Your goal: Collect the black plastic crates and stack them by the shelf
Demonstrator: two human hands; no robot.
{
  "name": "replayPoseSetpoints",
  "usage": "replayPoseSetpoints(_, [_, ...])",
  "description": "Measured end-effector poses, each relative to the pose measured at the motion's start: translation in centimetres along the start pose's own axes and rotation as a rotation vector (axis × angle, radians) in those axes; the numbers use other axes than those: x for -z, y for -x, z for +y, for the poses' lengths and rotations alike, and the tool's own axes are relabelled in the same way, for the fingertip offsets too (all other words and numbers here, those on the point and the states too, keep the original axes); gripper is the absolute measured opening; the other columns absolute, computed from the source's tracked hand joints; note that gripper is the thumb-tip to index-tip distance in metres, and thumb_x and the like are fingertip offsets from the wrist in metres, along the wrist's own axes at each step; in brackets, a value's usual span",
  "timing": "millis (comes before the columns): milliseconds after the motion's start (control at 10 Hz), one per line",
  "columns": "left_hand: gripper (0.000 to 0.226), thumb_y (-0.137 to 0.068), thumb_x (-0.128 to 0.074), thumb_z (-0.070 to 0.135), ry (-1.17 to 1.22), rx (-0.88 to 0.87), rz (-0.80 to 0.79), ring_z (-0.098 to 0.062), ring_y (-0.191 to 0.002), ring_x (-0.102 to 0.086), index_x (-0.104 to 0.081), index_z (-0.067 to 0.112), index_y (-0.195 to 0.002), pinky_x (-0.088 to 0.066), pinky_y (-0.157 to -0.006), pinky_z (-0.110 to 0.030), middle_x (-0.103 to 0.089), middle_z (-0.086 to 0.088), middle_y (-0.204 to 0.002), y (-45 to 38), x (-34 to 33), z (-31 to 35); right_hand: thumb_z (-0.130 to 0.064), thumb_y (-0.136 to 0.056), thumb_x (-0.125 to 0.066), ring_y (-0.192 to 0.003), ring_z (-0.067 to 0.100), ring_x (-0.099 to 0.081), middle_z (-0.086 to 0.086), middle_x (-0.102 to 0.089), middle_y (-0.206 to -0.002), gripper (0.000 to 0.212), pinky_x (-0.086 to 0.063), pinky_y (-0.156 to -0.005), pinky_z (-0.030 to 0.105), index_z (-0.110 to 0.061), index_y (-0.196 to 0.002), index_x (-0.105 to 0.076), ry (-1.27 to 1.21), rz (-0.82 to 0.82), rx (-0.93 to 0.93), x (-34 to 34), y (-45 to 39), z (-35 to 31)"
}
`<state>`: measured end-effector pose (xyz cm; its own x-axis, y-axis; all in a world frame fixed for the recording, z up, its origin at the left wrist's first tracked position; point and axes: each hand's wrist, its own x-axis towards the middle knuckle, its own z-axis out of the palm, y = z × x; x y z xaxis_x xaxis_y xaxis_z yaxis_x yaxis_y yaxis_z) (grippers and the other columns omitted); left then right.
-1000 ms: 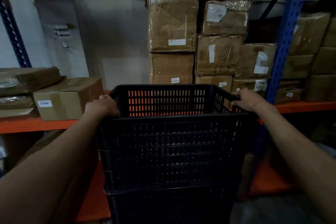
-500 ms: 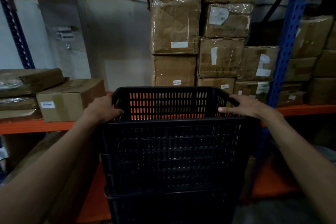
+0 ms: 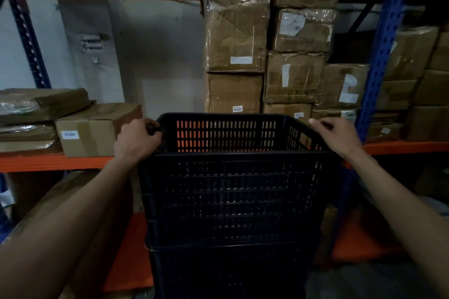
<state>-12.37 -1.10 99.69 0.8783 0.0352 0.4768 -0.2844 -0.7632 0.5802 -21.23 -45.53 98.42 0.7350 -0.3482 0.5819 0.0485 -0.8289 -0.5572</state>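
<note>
A black slotted plastic crate (image 3: 230, 196) sits on top of another black crate (image 3: 228, 272) right in front of the orange shelf (image 3: 56, 162). My left hand (image 3: 138, 139) grips the top crate's left rim near the far corner, fingers curled over the edge. My right hand (image 3: 337, 135) hovers at the right rim with its fingers spread and lifted, barely touching or just off the edge. The bottom of the stack is hidden in the dark.
Stacked cardboard boxes (image 3: 267, 56) fill the shelf behind the crates. A low box (image 3: 97, 128) and flat wrapped packs (image 3: 38, 107) lie on the shelf at left. A blue upright post (image 3: 384, 56) stands at right, more boxes (image 3: 418, 85) beyond it.
My right hand has let go of the right rim and opened, fingers lifting off. My left hand has kept its grip. The crate stack has stayed in place by the shelf.
</note>
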Motion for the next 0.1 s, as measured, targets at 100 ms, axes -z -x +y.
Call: replayPoseSetpoints(100, [0.036,-0.074,-0.057,0.037,0.064,-0.027,0.064,-0.027,-0.102,-0.066,-0.066,0.031,-0.107,-0.054,-0.089,-0.047,-0.073,-0.003,-0.106,1.18,0.58,0.44,-0.063,-0.088,-0.043,-0.088,0.02,-0.065,0.003,-0.072,-0.092,0.057,-0.051,-0.075,0.037,-0.016,-0.099,-0.073,-0.033,0.171,0.042,0.01,1.88,-0.24])
